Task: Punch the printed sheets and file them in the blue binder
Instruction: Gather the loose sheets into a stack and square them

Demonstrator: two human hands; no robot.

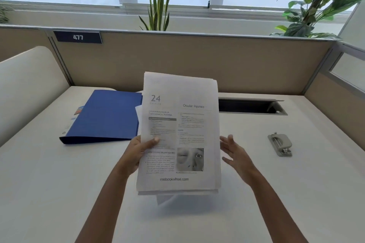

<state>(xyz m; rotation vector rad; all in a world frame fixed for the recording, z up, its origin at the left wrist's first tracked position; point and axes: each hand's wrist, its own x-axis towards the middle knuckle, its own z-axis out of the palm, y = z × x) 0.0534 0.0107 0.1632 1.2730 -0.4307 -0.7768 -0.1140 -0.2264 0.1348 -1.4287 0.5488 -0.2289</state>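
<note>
A partition (pixel 197 61) is closing off the desk (pixel 59 193) at the back, behind a cable slot (pixel 250 106). The blue binder (pixel 106 116) is lying closed just left of the printed sheets (pixel 179 124), and the hole punch (pixel 280 145) is sitting well apart on the right. The left hand (pixel 138 152) is pinching the sheets' left edge, thumb in front, holding them tilted above the desk, long axis running away from the person, the heading "24" at the top. The right hand (pixel 235 152) is hovering beside the right edge, fingers spread, holding nothing.

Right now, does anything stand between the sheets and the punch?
Nothing on the desk does. The left hand holds the sheets; only the open right hand hovers beside their right edge, and bare desk lies from there to the punch.
</note>
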